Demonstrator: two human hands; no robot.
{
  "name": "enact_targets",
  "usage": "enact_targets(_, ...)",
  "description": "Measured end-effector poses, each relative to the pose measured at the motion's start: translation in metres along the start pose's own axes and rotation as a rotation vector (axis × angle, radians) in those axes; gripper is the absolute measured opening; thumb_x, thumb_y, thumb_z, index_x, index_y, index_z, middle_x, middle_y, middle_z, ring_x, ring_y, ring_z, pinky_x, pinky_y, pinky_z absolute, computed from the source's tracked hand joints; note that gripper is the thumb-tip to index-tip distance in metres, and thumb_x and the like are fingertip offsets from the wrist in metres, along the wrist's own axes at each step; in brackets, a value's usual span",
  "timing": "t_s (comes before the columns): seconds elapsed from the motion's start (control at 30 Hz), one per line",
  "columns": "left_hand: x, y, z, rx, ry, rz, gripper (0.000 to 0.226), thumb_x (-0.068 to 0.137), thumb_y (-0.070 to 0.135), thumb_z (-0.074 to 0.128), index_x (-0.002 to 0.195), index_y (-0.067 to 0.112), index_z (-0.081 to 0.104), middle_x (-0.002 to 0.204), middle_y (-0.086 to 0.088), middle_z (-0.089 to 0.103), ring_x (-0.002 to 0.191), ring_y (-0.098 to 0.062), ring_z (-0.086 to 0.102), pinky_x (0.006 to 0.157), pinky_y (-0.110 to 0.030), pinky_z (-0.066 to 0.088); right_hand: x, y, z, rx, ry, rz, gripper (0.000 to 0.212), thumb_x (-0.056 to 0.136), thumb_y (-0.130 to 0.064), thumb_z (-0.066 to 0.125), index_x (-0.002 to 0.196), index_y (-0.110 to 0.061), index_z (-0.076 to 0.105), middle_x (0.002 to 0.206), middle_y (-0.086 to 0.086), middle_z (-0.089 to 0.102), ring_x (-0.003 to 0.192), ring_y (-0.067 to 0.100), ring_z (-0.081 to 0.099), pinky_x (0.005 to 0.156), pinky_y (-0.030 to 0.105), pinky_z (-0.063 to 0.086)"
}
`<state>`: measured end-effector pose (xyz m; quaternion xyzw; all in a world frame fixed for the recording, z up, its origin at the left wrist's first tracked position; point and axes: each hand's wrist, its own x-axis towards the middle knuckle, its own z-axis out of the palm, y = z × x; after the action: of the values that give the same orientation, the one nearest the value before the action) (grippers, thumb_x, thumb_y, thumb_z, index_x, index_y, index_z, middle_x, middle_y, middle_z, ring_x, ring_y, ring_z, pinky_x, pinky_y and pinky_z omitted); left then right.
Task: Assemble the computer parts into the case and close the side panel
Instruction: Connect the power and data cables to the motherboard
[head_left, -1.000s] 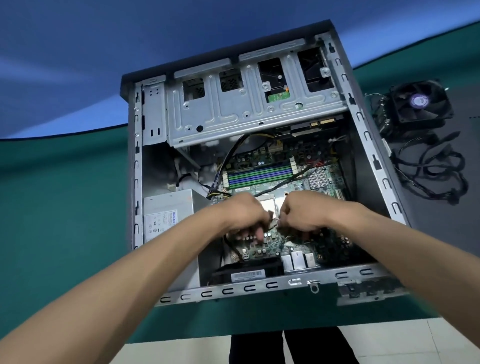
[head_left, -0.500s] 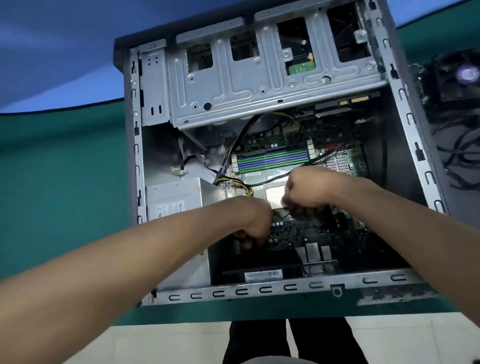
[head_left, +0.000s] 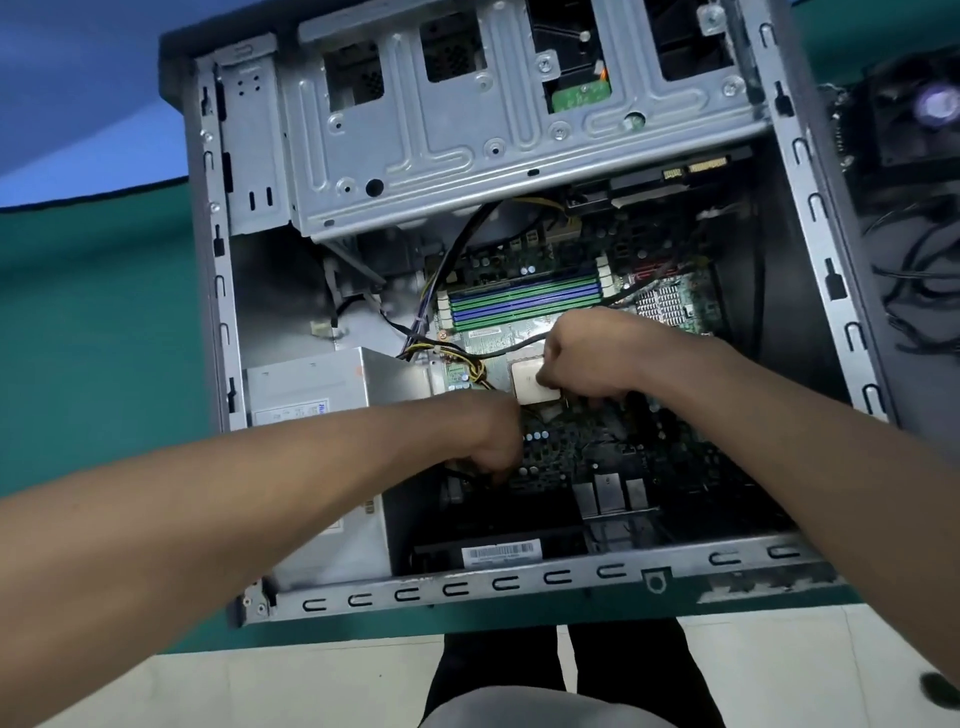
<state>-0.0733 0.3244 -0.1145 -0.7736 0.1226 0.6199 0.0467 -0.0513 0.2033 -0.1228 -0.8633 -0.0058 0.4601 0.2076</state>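
My right hand (head_left: 582, 358) curls over the processor (head_left: 532, 382); my left hand (head_left: 493, 447), at seven o'clock, curls, grip unclear. Uneven pressure could bend pins.

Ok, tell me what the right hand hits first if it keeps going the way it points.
Probably the processor: the right hand points left and down at it, apparently already touching its edge; depth is unclear.

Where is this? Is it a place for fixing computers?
Probably a computer repair or assembly bench. An open computer case lies on a green table, its motherboard bare, and a loose cooler fan with cables waits beside it.
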Motion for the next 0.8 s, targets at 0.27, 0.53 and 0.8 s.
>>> enact_targets(0.27, -0.006, 0.002, 0.005, 0.190, 0.030, 0.042, 0.019, 0.095, 0.011, 0.048, 0.096, -0.002, 0.061, 0.077, -0.010, 0.053, 0.107, -0.028, 0.060, 0.080, -0.034, 0.050, 0.003, 0.001, -0.001, 0.007, 0.011, -0.006, 0.019, 0.086, -0.015, 0.052, 0.092, -0.003, 0.065, 0.058, 0.002, 0.044, 0.051, 0.020, 0.041, 0.054, 0.025, 0.034)
enact_targets(0.53, -0.012, 0.003, 0.011, 0.149, 0.147, -0.063, 0.018, 0.089, 0.013, 0.052, 0.073, 0.010, 0.043, 0.067, 0.003, 0.041, 0.079, -0.020, 0.049, 0.069, -0.032, 0.045, 0.003, -0.001, -0.002, 0.036, -0.013, -0.018, 0.021, 0.088, -0.018, 0.053, 0.091, -0.005, 0.069, 0.074, 0.012, 0.071, 0.057, 0.022, 0.061, 0.055, 0.025, 0.046)
enact_targets(0.8, -0.011, 0.004, 0.013, 0.103, 0.170, -0.071, 0.028, 0.087, 0.010, 0.052, 0.063, 0.012, 0.037, 0.064, 0.004, 0.041, 0.075, -0.019, 0.050, 0.065, -0.029, 0.041, 0.002, -0.003, -0.001, 0.041, -0.054, -0.021, 0.019, 0.091, -0.017, 0.051, 0.091, -0.007, 0.068, 0.080, 0.011, 0.072, 0.066, 0.023, 0.070, 0.055, 0.025, 0.048)
